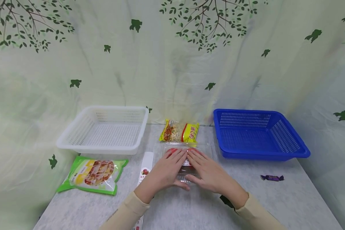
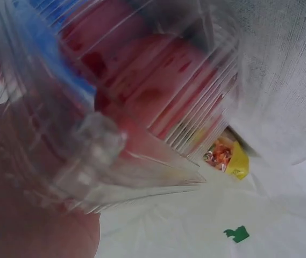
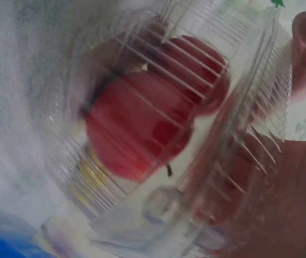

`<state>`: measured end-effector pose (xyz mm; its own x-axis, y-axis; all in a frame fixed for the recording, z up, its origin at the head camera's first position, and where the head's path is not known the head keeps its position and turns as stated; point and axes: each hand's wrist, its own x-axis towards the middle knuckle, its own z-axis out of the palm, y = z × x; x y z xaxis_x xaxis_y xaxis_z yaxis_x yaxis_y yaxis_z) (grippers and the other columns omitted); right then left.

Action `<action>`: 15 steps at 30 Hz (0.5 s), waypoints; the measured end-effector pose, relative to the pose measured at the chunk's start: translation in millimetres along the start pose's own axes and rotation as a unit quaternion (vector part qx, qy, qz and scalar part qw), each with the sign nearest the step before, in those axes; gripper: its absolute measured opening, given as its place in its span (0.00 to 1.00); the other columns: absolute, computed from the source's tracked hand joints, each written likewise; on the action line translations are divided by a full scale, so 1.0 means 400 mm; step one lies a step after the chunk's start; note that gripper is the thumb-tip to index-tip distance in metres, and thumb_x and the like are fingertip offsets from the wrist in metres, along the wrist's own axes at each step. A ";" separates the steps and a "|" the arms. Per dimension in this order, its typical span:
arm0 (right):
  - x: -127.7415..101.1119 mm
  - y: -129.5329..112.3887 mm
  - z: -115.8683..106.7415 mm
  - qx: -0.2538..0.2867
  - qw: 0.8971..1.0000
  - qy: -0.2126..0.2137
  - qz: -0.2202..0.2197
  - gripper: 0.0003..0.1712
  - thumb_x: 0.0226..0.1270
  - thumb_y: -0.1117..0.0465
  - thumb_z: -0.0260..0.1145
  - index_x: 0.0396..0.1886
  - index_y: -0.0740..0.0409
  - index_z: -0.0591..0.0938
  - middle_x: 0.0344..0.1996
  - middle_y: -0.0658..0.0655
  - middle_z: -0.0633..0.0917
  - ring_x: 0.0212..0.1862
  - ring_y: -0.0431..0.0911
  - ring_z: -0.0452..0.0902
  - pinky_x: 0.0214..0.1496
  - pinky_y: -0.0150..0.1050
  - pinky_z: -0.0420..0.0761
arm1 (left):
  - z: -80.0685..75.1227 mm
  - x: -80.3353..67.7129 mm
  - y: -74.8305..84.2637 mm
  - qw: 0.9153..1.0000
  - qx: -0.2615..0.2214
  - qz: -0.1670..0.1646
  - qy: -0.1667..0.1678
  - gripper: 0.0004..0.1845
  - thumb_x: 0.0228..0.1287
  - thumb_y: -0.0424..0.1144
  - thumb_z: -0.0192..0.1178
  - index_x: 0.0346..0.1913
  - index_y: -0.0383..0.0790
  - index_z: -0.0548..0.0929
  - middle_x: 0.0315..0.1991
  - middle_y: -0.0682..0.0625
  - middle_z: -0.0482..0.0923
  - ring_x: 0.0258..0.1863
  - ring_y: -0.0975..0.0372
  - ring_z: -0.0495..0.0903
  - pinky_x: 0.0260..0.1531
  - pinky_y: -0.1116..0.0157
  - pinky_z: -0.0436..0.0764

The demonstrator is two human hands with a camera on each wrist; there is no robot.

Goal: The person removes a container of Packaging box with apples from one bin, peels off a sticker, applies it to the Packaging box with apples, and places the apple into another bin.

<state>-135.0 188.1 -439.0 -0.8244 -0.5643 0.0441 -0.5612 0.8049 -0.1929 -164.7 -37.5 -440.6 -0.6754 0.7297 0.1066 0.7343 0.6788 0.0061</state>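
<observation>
Clear box: the clear plastic clamshell box point(image 1: 187, 159) lies on the grey desk point(image 1: 276, 204) at centre, directly under both hands; the red fruit point(image 3: 142, 129) shows through its ribbed lid.
Left hand: the left hand point(image 1: 166, 171) lies flat on the lid's left half, grip released, fingers straight and pressing.
Right hand: the right hand point(image 1: 208, 172) lies flat on the right half, fingers straight, fingertips beside the left hand's.
Behind the box: a yellow snack packet point(image 1: 179, 131), just beyond the fingertips; its red print is too small to read.
Left side: white basket point(image 1: 104, 129), green food pouch point(image 1: 93, 174), a white label strip point(image 1: 146, 166) just beside the left hand, writing unreadable.
Right side: blue basket point(image 1: 257, 134); a purple wrapped candy point(image 1: 272, 178) well apart.
</observation>
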 end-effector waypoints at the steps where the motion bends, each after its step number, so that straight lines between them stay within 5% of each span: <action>1: 0.000 0.001 0.002 0.002 1.000 -0.003 0.003 0.51 0.80 0.27 0.46 0.85 0.59 0.59 0.86 0.57 0.58 0.87 0.52 0.50 0.89 0.54 0.52 | 0.003 0.001 0.000 1.000 0.003 -0.002 -0.002 0.72 0.45 0.83 0.67 0.84 0.37 0.59 0.84 0.44 0.60 0.85 0.52 0.60 0.82 0.47 0.61; 9: -0.008 -0.001 0.013 0.014 1.000 0.008 0.009 0.52 0.78 0.27 0.51 0.85 0.58 0.58 0.86 0.56 0.57 0.88 0.50 0.49 0.88 0.53 0.53 | 0.014 -0.002 -0.006 1.000 0.030 0.001 -0.002 0.74 0.37 0.83 0.71 0.83 0.39 0.62 0.84 0.47 0.61 0.85 0.53 0.60 0.83 0.46 0.59; 15: -0.031 0.030 0.004 0.114 0.988 0.101 0.035 0.42 0.81 0.40 0.60 0.84 0.54 0.63 0.85 0.57 0.62 0.85 0.56 0.57 0.83 0.63 0.61 | -0.001 -0.024 -0.047 0.997 -0.070 -0.008 0.039 0.66 0.49 0.75 0.73 0.83 0.38 0.62 0.85 0.43 0.58 0.85 0.49 0.58 0.83 0.42 0.57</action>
<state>-131.3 204.6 -443.6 -0.8710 -0.4428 0.2130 -0.4909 0.7654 -0.4162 -172.1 -57.2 -441.3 -0.6834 0.7069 0.1825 0.7298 0.6678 0.1462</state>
